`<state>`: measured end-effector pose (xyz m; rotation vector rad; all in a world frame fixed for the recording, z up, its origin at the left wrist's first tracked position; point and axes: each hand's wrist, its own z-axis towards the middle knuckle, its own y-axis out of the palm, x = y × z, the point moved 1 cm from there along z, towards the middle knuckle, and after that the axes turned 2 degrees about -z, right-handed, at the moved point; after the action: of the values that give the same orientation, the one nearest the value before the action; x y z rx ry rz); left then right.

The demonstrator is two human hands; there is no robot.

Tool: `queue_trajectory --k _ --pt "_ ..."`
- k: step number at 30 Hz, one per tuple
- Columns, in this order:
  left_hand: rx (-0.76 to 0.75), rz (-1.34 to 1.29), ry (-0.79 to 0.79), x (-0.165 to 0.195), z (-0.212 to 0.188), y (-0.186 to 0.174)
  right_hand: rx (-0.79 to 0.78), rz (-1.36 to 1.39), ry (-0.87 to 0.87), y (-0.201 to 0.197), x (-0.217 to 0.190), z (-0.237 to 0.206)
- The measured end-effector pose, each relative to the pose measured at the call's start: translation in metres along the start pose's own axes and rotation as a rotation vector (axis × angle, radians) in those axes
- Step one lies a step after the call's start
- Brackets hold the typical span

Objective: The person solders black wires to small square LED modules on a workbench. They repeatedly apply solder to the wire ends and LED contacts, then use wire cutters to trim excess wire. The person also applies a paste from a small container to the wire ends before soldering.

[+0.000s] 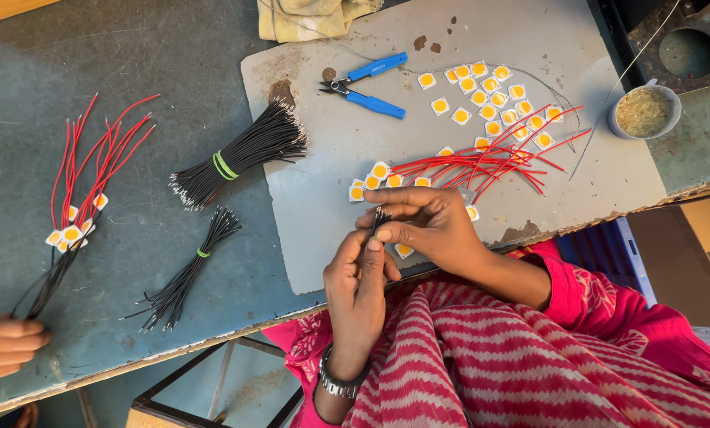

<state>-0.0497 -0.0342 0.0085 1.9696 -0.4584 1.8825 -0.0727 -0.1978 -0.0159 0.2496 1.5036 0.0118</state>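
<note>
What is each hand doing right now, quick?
Left hand: closed, fingers pinching a thin black wire.
Right hand: closed, pinching the same black wire from above.

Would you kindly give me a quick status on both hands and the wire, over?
Left hand and right hand together, fingers pinching a thin black wire. Held just above the grey board. Red wires lie close behind; nothing blocking.
</note>
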Motion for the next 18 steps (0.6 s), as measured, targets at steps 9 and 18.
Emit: queue_trajectory --k 9,18 --pt "0.026 -0.156 -0.065 -0.010 0.001 -0.001 -0.004 0.016 0.123 -0.001 0.006 -0.002" --pt "0.044 -0.148 -0.074 -0.011 0.001 0.000 -0.008 0.143 0.166 -0.003 0.009 -0.001"
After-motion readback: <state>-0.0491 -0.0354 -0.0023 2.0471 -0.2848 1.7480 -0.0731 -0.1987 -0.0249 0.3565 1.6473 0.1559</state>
